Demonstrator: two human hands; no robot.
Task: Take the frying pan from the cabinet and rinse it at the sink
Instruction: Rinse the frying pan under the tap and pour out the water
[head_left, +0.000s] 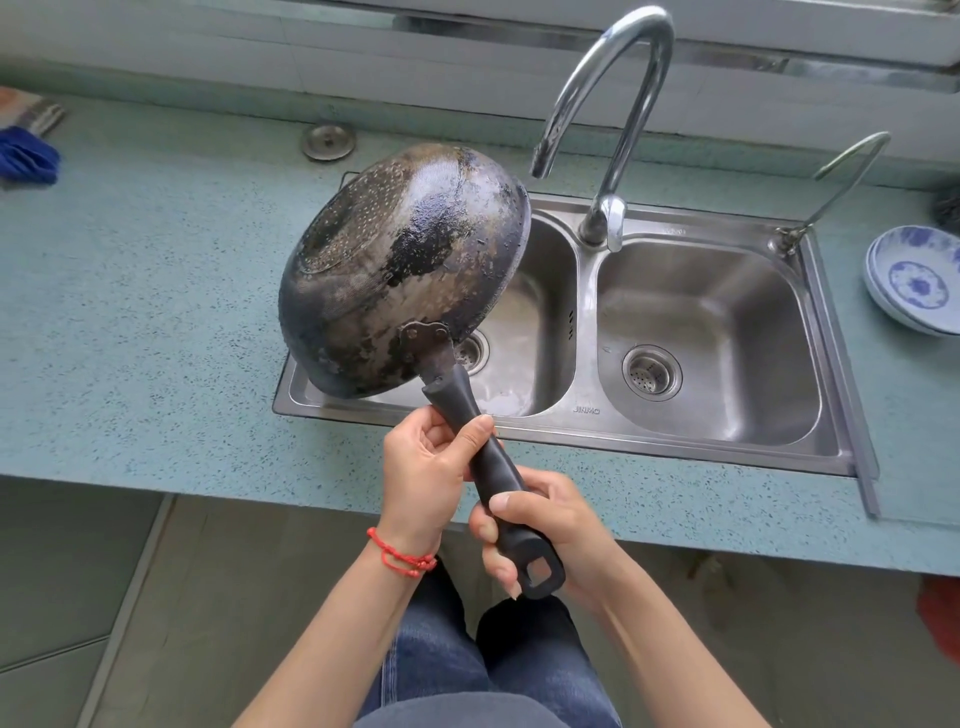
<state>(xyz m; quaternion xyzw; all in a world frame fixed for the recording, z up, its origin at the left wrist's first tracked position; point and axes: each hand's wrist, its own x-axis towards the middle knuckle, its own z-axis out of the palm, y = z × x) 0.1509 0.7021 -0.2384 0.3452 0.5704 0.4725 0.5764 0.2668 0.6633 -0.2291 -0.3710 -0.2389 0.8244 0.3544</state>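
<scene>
Head view: both hands grip the frying pan (402, 270) by its handle, left hand (426, 467) above right hand (540, 530), pan underside up over the sink (582, 426), left of the faucet (605, 119) (no water running). The rinse seems underway or ending; next likely needs water on or draining.

the frying pan (400, 270) is held tilted on edge above the left basin of the sink (701, 317), its blackened, wet, dimpled underside turned up toward the camera. its black handle (488, 457), with a hanging hole at the end, is angled down toward the counter's front edge. the steel double sink is set into a speckled counter, both basins bare.
</scene>
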